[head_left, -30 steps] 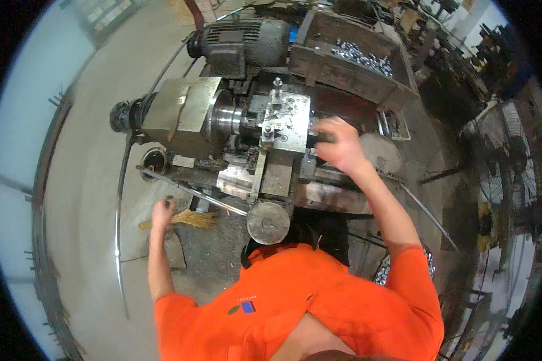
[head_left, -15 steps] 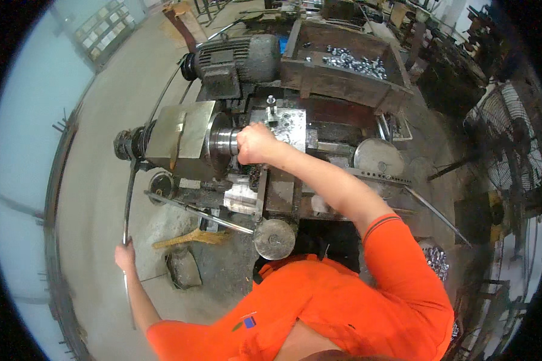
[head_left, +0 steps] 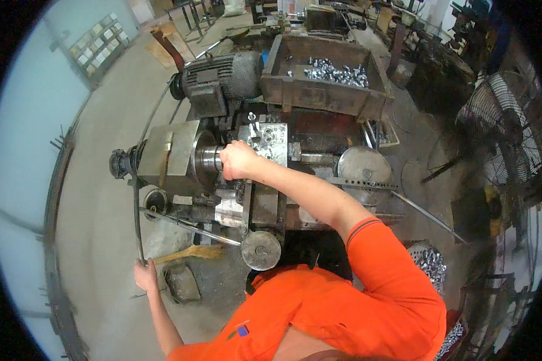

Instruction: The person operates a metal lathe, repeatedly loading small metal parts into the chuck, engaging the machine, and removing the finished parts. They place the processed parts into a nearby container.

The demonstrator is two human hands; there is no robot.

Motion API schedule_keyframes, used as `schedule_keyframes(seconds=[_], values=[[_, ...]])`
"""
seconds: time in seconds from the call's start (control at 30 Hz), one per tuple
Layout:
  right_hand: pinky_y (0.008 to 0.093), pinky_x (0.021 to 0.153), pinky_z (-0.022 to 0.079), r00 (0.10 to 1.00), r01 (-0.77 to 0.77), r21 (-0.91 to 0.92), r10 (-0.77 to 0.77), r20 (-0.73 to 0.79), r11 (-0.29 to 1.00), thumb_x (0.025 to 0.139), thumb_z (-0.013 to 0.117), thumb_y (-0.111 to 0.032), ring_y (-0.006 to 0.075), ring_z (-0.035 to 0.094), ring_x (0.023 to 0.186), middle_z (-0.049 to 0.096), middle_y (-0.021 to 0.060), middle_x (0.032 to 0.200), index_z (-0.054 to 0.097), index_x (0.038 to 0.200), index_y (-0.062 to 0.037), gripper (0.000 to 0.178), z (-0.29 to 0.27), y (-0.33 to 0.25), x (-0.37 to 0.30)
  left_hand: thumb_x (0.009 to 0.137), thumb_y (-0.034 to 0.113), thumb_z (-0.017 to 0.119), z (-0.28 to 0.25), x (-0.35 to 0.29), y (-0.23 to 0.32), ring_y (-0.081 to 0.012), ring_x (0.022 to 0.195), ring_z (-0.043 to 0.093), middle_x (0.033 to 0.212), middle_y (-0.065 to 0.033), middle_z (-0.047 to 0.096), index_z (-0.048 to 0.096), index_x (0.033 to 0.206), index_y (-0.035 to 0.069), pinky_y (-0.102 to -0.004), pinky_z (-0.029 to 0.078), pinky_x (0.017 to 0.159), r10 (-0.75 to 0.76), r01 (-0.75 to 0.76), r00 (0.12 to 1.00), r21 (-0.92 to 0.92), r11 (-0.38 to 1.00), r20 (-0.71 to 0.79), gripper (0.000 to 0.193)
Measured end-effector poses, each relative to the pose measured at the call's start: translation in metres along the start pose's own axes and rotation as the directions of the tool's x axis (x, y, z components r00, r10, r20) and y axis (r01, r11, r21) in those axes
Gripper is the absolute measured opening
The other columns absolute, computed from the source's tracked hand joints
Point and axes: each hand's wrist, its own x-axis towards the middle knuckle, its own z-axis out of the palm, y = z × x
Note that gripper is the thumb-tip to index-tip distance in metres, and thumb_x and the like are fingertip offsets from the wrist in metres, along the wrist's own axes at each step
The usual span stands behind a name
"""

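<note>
My left hand [head_left: 145, 275] is closed round the lower part of a long metal lever [head_left: 139, 225]. The lever runs up to the left end of a lathe-like machine's headstock [head_left: 170, 155]. At the right end of the headstock, the fingers of my right hand [head_left: 239, 161] are curled closed against the front of the bright round spindle nose [head_left: 210, 159]. What those fingers hold, if anything, is hidden. Just beyond my right hand is a metal slide plate [head_left: 272, 139] with an upright bolt-like post [head_left: 252, 118] on it.
An electric motor [head_left: 221, 78] and a wooden box [head_left: 319, 93] of small shiny metal parts stand behind the machine. A round handwheel [head_left: 261, 250] sits near my body, with a metal bar beside it. A broom [head_left: 199, 251] lies on the floor; a fan [head_left: 494, 129] stands right.
My left hand and the lever's lower end have swung right, toward the machine. My right hand stays at the spindle nose, while the whole view has shifted slightly.
</note>
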Motion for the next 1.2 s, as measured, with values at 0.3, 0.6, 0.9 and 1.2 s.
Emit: schedule_keyframes(seconds=[0.3, 0.6, 0.9, 1.2], values=[[0.0378, 0.073, 0.051, 0.921, -0.364, -0.022, 0.356, -0.157, 0.931, 0.057, 0.061, -0.026, 0.0318, 0.063, 0.079, 0.064, 0.0186, 0.08, 0.069, 0.073, -0.0077, 0.026, -0.111, 0.079, -0.045, 0.073, 0.034, 0.061, 0.0, -0.015, 0.008, -0.0374, 0.082, 0.061, 0.087, -0.0176, 0.064, 0.06, 0.095, 0.005, -0.0469, 0.047, 0.071, -0.085, 0.089, 0.991, 0.034, 0.995, -0.101, 0.036], [0.0413, 0.093, 0.04, 0.837, -0.181, 0.032, 0.171, -0.519, 0.983, 0.055, 0.063, -0.02, 0.0367, 0.044, 0.111, 0.042, 0.019, 0.13, 0.065, 0.101, -0.0124, 0.047, -0.104, 0.117, -0.135, 0.077, 0.034, 0.061, 0.026, 0.016, 0.016, -0.0406, 0.087, 0.059, 0.094, -0.0237, 0.061, 0.055, 0.113, 0.002, -0.0453, 0.047, 0.076, 0.269, -0.262, 0.944, 0.061, 0.963, -0.191, 0.049], [0.038, 0.078, 0.049, 0.51, -0.753, 0.296, 0.806, -0.301, 0.588, 0.062, 0.063, -0.02, 0.0308, 0.06, 0.088, 0.064, 0.0157, 0.092, 0.068, 0.092, -0.0083, 0.032, -0.05, 0.158, -0.414, 0.085, 0.021, 0.059, -0.048, -0.009, 0.094, -0.0302, 0.092, 0.061, 0.106, -0.0191, 0.061, 0.05, 0.122, 0.0, -0.0378, 0.047, 0.079, 0.667, -0.53, 0.682, -0.426, 0.733, 0.299, 0.043], [0.0399, 0.079, 0.05, -0.117, -0.988, -0.095, 0.99, -0.078, -0.125, 0.065, 0.055, -0.025, 0.0372, 0.061, 0.087, 0.062, 0.024, 0.091, 0.063, 0.086, 0.0004, 0.034, 0.031, 0.135, -0.626, 0.088, 0.026, 0.056, 0.085, -0.033, 0.184, -0.0223, 0.08, 0.063, 0.089, -0.0123, 0.066, 0.059, 0.109, -0.003, -0.0336, 0.047, 0.072, 0.783, -0.679, 0.535, -0.391, 0.622, 0.317, 0.036]])
